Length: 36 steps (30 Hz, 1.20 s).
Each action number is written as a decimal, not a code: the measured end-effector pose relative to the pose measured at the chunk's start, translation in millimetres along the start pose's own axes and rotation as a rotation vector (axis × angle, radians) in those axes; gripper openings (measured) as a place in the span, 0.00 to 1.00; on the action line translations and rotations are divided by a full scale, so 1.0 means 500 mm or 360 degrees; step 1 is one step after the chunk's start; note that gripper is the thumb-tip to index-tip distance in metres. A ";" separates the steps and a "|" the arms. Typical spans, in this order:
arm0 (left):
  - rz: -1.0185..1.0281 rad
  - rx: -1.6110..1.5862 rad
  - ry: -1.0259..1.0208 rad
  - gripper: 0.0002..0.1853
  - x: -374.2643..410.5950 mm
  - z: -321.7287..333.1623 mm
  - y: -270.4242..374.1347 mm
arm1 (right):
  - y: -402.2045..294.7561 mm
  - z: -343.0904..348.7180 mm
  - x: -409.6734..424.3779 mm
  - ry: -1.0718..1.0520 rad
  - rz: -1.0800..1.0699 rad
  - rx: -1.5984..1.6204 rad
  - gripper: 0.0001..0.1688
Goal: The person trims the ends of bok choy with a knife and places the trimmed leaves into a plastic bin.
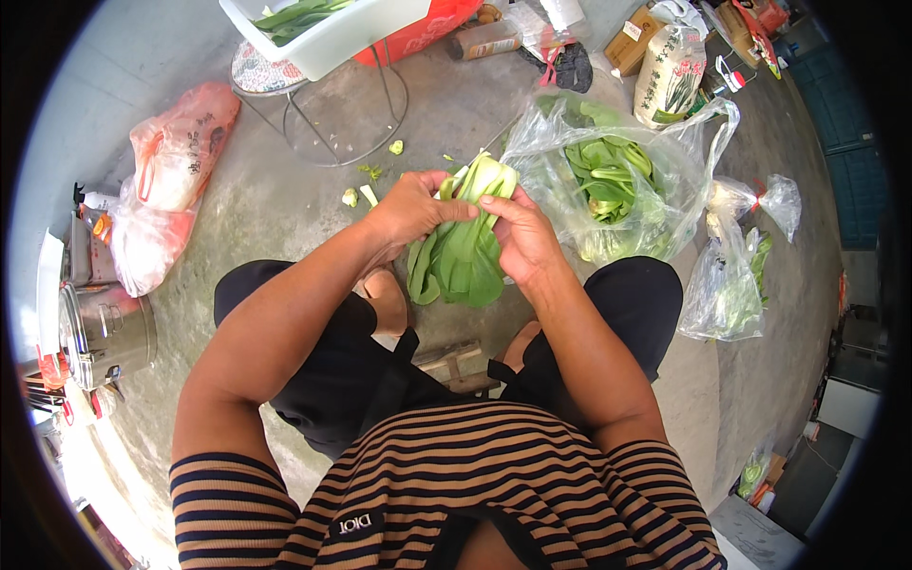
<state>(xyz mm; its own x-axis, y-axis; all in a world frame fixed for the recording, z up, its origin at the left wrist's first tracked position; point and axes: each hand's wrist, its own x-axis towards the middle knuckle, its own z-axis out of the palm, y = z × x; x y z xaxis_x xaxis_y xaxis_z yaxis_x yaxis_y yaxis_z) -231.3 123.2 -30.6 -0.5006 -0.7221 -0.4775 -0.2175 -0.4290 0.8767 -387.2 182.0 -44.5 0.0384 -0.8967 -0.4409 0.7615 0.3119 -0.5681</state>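
Between my two hands is a head of leafy green vegetable, likely bok choy [467, 260], its pale stalks pointing away from me and its leaves hanging towards me. My left hand [417, 206] grips the stalks from the left, thumb on top. From the right, my right hand [519, 231] holds the stalk side with thumb and fingers. An open clear plastic bag [684, 206] with more leafy greens [614, 174] lies just right of my hands. Small cut pieces of stalk [350, 197] are scattered on the concrete floor to the left. A thin pointed thing shows beyond the stalks; I cannot tell what it is.
A white plastic tub [335, 39] with greens rests on a round metal-legged stool [269, 71] ahead. Tied plastic bags [160, 206] stand at left near a steel pot [110, 331]. A printed sack [670, 75] and cardboard box [630, 43] stand at upper right; another bag of greens [727, 288] lies right.
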 end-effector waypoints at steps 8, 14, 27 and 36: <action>0.0039 -0.0017 -0.0015 0.19 -0.011 0.015 0.011 | 0.006 -0.010 0.000 0.0046 0.0012 -0.0092 0.20; -0.0057 -0.0135 -0.0047 0.15 -0.015 0.001 0.023 | -0.003 -0.014 0.001 0.0062 0.0143 -0.0096 0.19; -0.0176 -0.0149 -0.0029 0.15 -0.004 -0.019 0.013 | 0.009 -0.023 0.001 -0.0042 -0.0141 -0.0525 0.23; -0.0253 -0.0157 -0.0096 0.16 0.000 -0.038 -0.002 | -0.016 -0.034 0.010 0.0051 -0.0439 -0.0730 0.31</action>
<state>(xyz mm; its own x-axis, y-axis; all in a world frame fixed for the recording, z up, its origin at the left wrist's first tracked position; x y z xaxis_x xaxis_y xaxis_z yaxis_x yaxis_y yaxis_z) -215.1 113.4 -32.2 -0.5162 -0.6085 -0.6027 -0.2164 -0.5883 0.7792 -404.1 180.5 -54.0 -0.1482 -0.9571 -0.2491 0.3792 0.1776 -0.9081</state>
